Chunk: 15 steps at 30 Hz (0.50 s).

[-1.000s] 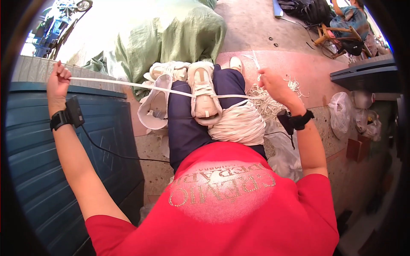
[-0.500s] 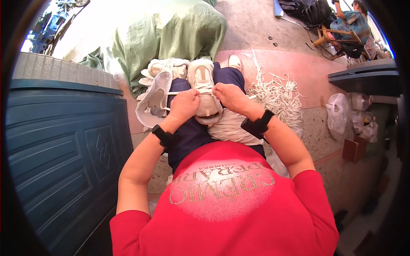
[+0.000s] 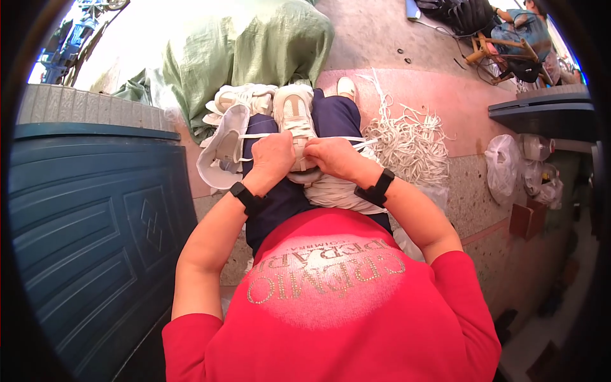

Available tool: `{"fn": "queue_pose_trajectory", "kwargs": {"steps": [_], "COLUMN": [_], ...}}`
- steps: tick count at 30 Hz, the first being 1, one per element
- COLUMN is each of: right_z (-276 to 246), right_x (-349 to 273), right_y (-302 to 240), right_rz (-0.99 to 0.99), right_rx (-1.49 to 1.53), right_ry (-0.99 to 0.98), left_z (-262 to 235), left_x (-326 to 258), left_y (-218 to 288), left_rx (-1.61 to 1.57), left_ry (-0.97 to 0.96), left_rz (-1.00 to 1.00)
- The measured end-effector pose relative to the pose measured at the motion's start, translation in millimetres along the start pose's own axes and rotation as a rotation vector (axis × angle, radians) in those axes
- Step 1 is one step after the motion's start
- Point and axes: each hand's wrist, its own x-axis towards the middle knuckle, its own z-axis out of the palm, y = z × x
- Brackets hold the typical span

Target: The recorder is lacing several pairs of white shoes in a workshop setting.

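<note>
A white and beige sneaker (image 3: 294, 113) rests on my lap between my legs. White shoelace (image 3: 256, 136) crosses its upper, one end trailing out to the left and another to the right behind my hand. My left hand (image 3: 273, 156) is closed at the left of the laces, its fingertips pinching the shoelace. From the right, my right hand (image 3: 337, 158) reaches over the shoe with thumb and forefinger pressed together on the shoelace. The exact grip of both fingertips is partly hidden. A pale unfinished shoe upper (image 3: 215, 156) lies left of my left hand.
More pale sneakers (image 3: 245, 99) lie beyond my left knee, before a large green covered heap (image 3: 254, 51). Loose white laces (image 3: 414, 146) pile up on the floor at right, and a lace bundle (image 3: 344, 190) sits on my lap. A blue door panel (image 3: 95, 235) stands at left. Another person sits far right.
My right hand has moved left over the shoe, closer to my left hand. A stretch of lace now shows reaching out to the right.
</note>
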Motion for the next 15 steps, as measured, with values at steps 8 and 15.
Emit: {"fn": "queue_pose_trajectory", "kwargs": {"steps": [8, 15], "right_z": [-3, 7], "right_x": [-9, -4], "right_y": [6, 14], "right_rz": [0.062, 0.130], "right_rx": [0.035, 0.140], "right_ry": [0.107, 0.224], "left_z": [18, 14], "left_x": [13, 17], "left_y": [-15, -22], "left_rx": [-0.580, -1.016], "left_ry": [-0.150, -0.333], "left_rz": [-0.120, -0.252]}}
